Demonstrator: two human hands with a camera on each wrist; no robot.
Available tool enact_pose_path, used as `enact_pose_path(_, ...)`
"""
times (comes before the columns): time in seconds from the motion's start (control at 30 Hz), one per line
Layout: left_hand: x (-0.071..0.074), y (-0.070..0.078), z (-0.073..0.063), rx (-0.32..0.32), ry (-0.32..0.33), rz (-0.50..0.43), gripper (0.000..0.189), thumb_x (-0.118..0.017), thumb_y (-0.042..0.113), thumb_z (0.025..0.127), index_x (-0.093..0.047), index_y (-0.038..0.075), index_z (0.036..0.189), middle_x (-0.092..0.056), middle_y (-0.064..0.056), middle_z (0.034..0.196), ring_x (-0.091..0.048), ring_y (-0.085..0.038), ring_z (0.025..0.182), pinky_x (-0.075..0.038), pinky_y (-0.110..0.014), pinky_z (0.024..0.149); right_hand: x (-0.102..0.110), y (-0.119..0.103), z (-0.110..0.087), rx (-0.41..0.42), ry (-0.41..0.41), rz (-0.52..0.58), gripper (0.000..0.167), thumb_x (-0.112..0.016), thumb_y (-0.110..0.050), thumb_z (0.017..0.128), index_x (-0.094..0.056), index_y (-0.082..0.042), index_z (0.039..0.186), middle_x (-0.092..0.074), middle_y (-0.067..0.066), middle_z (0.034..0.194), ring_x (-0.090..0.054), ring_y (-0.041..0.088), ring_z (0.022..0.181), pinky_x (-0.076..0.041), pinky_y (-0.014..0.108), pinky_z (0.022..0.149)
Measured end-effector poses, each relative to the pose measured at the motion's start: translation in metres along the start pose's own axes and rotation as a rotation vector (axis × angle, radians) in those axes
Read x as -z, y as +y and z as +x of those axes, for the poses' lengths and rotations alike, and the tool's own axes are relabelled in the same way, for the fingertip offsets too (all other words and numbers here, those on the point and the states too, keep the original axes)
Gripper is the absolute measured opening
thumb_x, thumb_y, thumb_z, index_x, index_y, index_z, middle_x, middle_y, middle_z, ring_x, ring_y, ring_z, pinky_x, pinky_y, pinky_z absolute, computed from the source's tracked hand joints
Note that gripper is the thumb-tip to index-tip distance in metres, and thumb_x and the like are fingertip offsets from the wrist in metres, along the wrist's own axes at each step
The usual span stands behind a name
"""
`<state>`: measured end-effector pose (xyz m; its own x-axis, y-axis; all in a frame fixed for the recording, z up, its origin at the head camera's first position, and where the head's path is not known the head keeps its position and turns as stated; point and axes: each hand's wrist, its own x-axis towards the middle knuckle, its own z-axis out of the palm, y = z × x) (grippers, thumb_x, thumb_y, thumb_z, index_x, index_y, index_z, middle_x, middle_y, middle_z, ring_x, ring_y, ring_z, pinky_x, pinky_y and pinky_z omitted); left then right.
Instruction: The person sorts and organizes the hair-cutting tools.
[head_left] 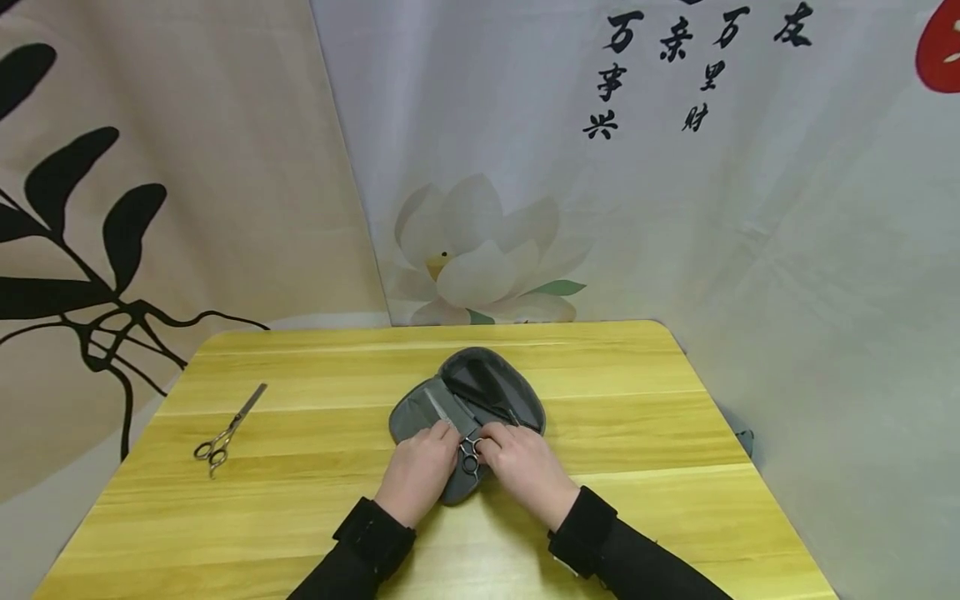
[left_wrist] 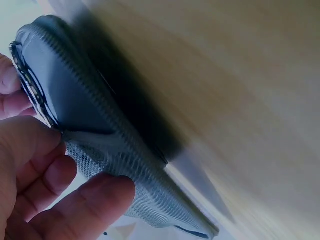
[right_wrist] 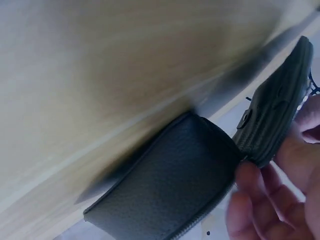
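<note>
Left-hand grip (head_left: 422, 467): fingers curled in, fingertips pinching, as best the left wrist view shows, the lip of the mesh pocket (left_wrist: 95, 156). Right-hand grip (head_left: 522, 467): thumb and fingers drawn nearly together at the handle rings of the hair scissors (head_left: 470, 451); how firmly they hold cannot be told. These scissors lie along one half of the unzipped grey case (head_left: 456, 488), the blades at the pocket and the rings outside it, between the hands. The case stands open above the bench (head_left: 645, 517); a dark object (head_left: 483, 386), too dim to identify, occupies its other half. A second pair of scissors (head_left: 236, 422) lies well apart, at the left on bare wood.

Likely faults: the blade tip may snag or pierce the mesh if the scissors move at an angle to the pocket; a slack lip would worsen this. Should the rings part, the blades could open inside the pocket and jam. Tilting the case could let the dark object slide out.
</note>
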<state>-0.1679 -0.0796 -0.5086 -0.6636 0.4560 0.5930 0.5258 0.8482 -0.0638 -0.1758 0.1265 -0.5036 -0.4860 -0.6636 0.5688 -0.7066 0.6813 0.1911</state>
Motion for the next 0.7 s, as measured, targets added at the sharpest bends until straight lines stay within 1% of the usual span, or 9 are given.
enact_pose_path(0.1,0.0,0.0,-0.001,0.006,0.003,0.004,0.02,-0.087,0.013,0.088,-0.068,0.008,0.091,-0.063,-0.004,0.083,-0.065,-0.018,0.064,-0.055,-0.031,0.051,0.0,-0.001,0.0,-0.007,-0.004,-0.007,0.019,-0.085,-0.033,0.088,-0.078,-0.017,0.093,-0.074,-0.002,0.108,-0.071,0.016,0.093,-0.057,0.029,0.075)
enact_pose_path(0.17,0.001,-0.001,-0.001,0.008,0.003,0.004,0.02,-0.087,0.013,0.087,-0.069,0.007,0.091,-0.063,-0.004,0.084,-0.065,-0.018,0.065,-0.055,-0.031,0.052,0.001,-0.003,0.0,-0.026,-0.008,-0.016,0.025,-0.084,-0.042,0.088,-0.077,-0.018,0.093,-0.074,-0.003,0.108,-0.07,0.017,0.094,-0.055,0.029,0.075)
enact_pose_path(0.27,0.004,-0.001,0.0,0.013,-0.001,-0.001,0.02,-0.088,0.015,0.087,-0.069,0.007,0.091,-0.065,-0.005,0.085,-0.065,-0.018,0.066,-0.055,-0.03,0.052,0.004,-0.009,-0.001,-0.075,-0.028,-0.024,0.039,-0.084,-0.057,0.087,-0.077,-0.019,0.096,-0.075,-0.003,0.11,-0.07,0.019,0.098,-0.054,0.032,0.08)
enact_pose_path(0.37,0.005,0.0,0.0,0.014,-0.007,-0.01,0.02,-0.088,0.016,0.088,-0.07,0.008,0.089,-0.065,-0.004,0.085,-0.065,-0.017,0.066,-0.055,-0.03,0.052,0.008,-0.017,-0.001,-0.143,-0.052,-0.04,0.05,-0.085,-0.064,0.082,-0.079,-0.018,0.098,-0.075,-0.002,0.111,-0.069,0.021,0.099,-0.054,0.035,0.082)
enact_pose_path(0.43,0.006,0.001,0.0,0.011,-0.01,-0.013,0.02,-0.088,0.016,0.088,-0.07,0.009,0.088,-0.064,-0.003,0.084,-0.065,-0.017,0.065,-0.055,-0.03,0.051,0.01,-0.022,0.0,-0.182,-0.053,-0.066,0.049,-0.088,-0.061,0.079,-0.079,-0.016,0.097,-0.075,-0.001,0.109,-0.069,0.023,0.097,-0.054,0.036,0.081)
enact_pose_path(0.53,0.005,0.002,0.001,0.005,-0.013,-0.016,0.021,-0.089,0.016,0.087,-0.069,0.009,0.087,-0.064,-0.003,0.083,-0.064,-0.017,0.065,-0.054,-0.03,0.05,0.01,-0.029,0.002,-0.229,-0.04,-0.107,0.041,-0.093,-0.048,0.074,-0.077,-0.014,0.092,-0.074,0.001,0.106,-0.067,0.025,0.092,-0.054,0.036,0.078)
enact_pose_path(0.6,0.005,0.003,0.001,0.001,-0.012,-0.013,0.022,-0.089,0.017,0.087,-0.069,0.008,0.088,-0.064,-0.004,0.084,-0.064,-0.018,0.066,-0.054,-0.031,0.05,0.01,-0.032,0.003,-0.246,-0.024,-0.11,0.036,-0.095,-0.038,0.071,-0.078,-0.013,0.09,-0.075,0.001,0.105,-0.066,0.024,0.09,-0.053,0.036,0.077)
enact_pose_path(0.67,0.004,0.003,0.001,-0.005,-0.005,-0.008,0.022,-0.089,0.017,0.086,-0.069,0.008,0.089,-0.065,-0.004,0.084,-0.065,-0.018,0.067,-0.055,-0.031,0.051,0.009,-0.034,0.002,-0.255,-0.007,-0.071,0.033,-0.096,-0.029,0.07,-0.079,-0.012,0.093,-0.076,0.002,0.108,-0.067,0.024,0.09,-0.054,0.035,0.077)
enact_pose_path(0.7,0.004,0.003,0.001,-0.007,0.001,-0.003,0.022,-0.089,0.017,0.086,-0.069,0.008,0.089,-0.065,-0.004,0.084,-0.065,-0.018,0.067,-0.055,-0.031,0.051,0.009,-0.034,0.002,-0.26,0.002,-0.034,0.033,-0.096,-0.027,0.071,-0.08,-0.011,0.096,-0.077,0.003,0.109,-0.067,0.024,0.092,-0.055,0.035,0.079)
